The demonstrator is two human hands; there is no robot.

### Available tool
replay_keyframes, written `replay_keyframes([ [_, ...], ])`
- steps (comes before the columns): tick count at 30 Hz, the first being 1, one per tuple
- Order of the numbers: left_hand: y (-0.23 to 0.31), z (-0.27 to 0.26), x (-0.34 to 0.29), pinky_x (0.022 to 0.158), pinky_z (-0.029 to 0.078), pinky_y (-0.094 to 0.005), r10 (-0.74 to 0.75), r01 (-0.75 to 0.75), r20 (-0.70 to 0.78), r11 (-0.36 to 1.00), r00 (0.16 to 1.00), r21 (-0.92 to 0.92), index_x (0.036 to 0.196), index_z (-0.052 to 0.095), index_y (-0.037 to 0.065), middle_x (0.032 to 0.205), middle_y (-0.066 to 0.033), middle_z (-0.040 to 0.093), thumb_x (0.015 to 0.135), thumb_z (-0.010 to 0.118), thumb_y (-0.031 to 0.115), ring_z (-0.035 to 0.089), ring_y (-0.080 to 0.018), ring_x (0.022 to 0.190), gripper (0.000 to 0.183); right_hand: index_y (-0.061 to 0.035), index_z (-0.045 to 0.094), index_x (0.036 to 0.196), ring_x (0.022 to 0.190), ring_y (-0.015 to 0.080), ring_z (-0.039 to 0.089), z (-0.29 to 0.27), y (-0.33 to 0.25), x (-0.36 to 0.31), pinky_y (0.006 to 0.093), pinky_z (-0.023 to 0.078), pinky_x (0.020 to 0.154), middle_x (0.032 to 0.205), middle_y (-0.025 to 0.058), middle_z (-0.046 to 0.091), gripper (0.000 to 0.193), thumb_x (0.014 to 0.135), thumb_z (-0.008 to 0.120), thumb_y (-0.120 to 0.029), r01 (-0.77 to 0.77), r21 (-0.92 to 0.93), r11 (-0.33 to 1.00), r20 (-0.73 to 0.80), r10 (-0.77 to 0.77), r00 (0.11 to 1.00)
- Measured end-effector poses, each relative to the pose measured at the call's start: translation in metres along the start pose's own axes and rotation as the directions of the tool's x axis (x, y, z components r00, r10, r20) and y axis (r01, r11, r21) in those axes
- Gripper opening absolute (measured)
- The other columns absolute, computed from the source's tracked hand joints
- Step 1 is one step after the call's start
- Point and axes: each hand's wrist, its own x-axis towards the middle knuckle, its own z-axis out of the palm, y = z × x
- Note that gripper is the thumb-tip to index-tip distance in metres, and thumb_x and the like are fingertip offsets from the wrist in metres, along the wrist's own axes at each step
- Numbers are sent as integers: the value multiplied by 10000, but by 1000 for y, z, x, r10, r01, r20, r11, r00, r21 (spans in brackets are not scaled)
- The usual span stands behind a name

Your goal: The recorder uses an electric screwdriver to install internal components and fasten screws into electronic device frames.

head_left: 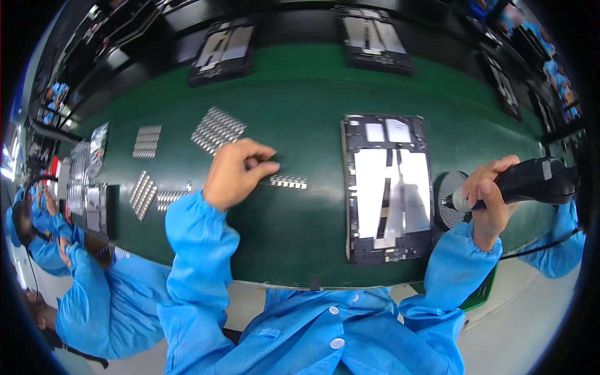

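My left hand [240, 170] is over the green bench mat, its thumb and forefinger apart with nothing visible between them and the other fingers curled. Just beyond the thumb tip lies a short strip of small silvery metal pieces [289, 182]. A larger sheet of the same pieces [217, 130] lies behind that hand. My right hand [492, 197] grips a black electric screwdriver [534, 181], its bit end pointing left over a round grey dish [452, 199]. Between my hands lies an opened tablet [390, 187], its silvery battery cells and dark frame showing.
More sheets of metal pieces [143, 195] lie at left, near stacked clear trays [80, 178]. Other opened tablets [223, 50] stand along the far side. A co-worker in a blue smock [106, 300] sits at left. A dark cable [531, 249] runs at right.
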Motion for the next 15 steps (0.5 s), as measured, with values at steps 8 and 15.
replay_keyframes([
  [8, 9, 15, -24, 551, 409, -255, -80, 81, -13, 971, 997, 224, 868, 632, 2, 828, -53, 563, 592, 823, 58, 457, -134, 599, 340, -27, 502, 995, 487, 149, 525, -33, 19, -6, 277, 434, 483, 641, 65, 574, 357, 712, 696, 73, -6, 187, 982, -263, 56, 963],
  [15, 13, 17, -15, 578, 458, -168, -402, 412, 95, 870, 911, -269, 809, 609, -28, 717, -17, 610, 686, 741, -85, 560, -54, 637, 189, -6, 529, 954, 493, 134, 551, -41, 32, -5, 256, 442, 471, 622, 64, 578, 316, 707, 712, 70, -4, 76, 997, -281, 26, 959],
])
